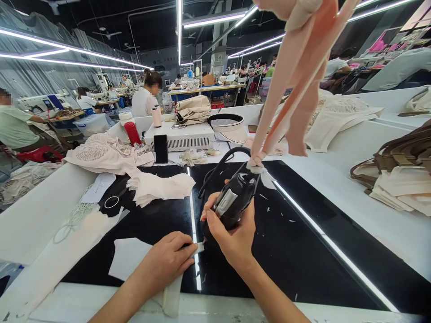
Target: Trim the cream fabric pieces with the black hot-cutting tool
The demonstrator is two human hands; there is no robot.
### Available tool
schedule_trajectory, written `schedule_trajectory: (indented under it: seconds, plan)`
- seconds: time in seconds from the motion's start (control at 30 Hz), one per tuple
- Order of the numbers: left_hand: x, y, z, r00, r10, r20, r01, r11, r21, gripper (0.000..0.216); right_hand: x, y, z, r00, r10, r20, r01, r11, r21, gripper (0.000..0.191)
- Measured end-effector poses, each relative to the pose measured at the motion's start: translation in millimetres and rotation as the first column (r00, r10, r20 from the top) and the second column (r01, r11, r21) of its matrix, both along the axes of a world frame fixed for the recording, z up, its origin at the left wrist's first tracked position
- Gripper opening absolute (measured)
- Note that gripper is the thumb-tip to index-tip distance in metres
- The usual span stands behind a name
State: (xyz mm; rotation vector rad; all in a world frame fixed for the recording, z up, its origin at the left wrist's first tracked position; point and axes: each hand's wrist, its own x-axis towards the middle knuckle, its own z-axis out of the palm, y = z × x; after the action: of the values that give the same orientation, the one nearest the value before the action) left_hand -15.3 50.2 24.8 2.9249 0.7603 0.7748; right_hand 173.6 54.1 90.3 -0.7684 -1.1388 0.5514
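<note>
My right hand [235,235] is wrapped around a black electric fabric cutter [244,190] with a silver plate on its side. The cutter stands tilted over the black board [303,251], and its dark lower end is hard to make out. A cord and pinkish cloth strips [286,89] rise from its top. Just left of the cutter, my left hand [171,255] presses down with its fingers together on a pale fabric strip [200,247]. The strip's end sticks out toward the cutter. Beneath my left wrist lies a white flat piece [129,255].
A stack of cream fabric pieces [161,186] lies at the board's far left, near lace bra parts [97,152]. Behind stand a phone [160,149], a red bottle [132,133] and a white box [182,134]. Brown straps [397,152] lie right. Co-workers sit beyond.
</note>
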Motion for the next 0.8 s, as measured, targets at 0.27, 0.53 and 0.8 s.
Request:
schedule_trajectory:
  seconds: [0.27, 0.53, 0.8]
  plan:
    - [1.2, 0.0, 0.7, 1.000, 0.002, 0.016, -0.002, 1.000, -0.012, 0.022, 2.0, -7.6, 4.8, 0.999, 0.039, -0.034, -0.039, 0.999, 0.013, 0.040]
    - [1.3, -1.4, 1.6, 0.999, 0.016, 0.044, -0.014, 0.999, -0.039, 0.024, 0.7, -8.3, 1.1, 1.000, 0.031, -0.003, -0.031, 1.000, -0.007, 0.035]
    - [-12.2, -5.6, 2.5, 0.996, 0.051, 0.073, -0.050, 0.999, -0.016, 0.028, 1.6, -8.7, 1.1, 0.998, 0.057, -0.001, -0.057, 0.998, 0.027, 0.034]
